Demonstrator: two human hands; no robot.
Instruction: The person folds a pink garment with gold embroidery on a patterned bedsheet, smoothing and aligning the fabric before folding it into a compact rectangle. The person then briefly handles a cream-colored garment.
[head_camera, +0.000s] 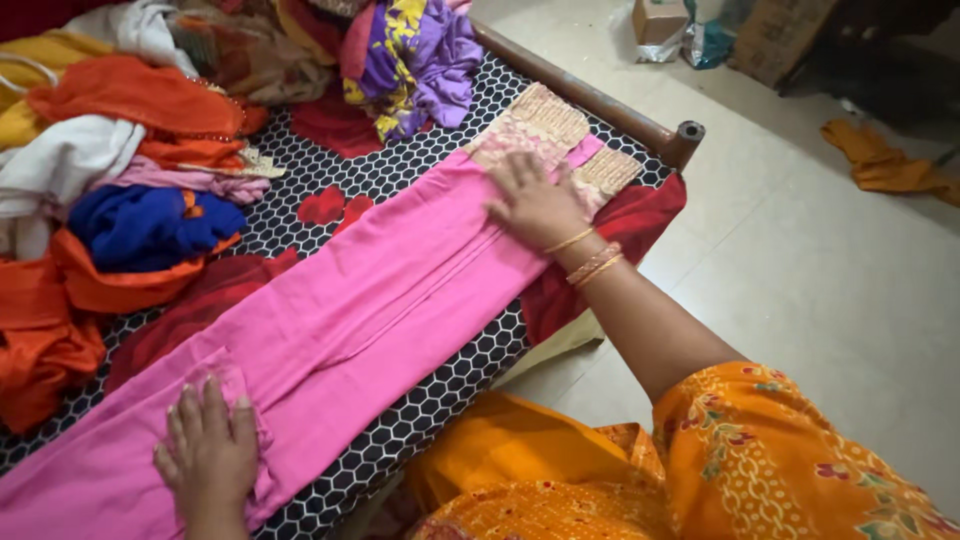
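A long pink garment (350, 320) lies stretched flat across the bed, folded lengthwise, with beige embroidered cuffs (545, 130) at its far end. My right hand (535, 200), wearing gold bangles, presses flat on the pink cloth just below those cuffs, fingers spread. My left hand (208, 455) rests palm down on the near end of the garment, where the fabric is bunched under the fingers. Neither hand grips anything.
The bed sheet (440, 395) is black with a white honeycomb pattern and red flowers. A heap of orange, white, blue and purple clothes (130, 180) fills the bed's left and back. The wooden bed rail (600, 100) borders a tiled floor with cardboard boxes (770, 35) and an orange cloth (885, 165).
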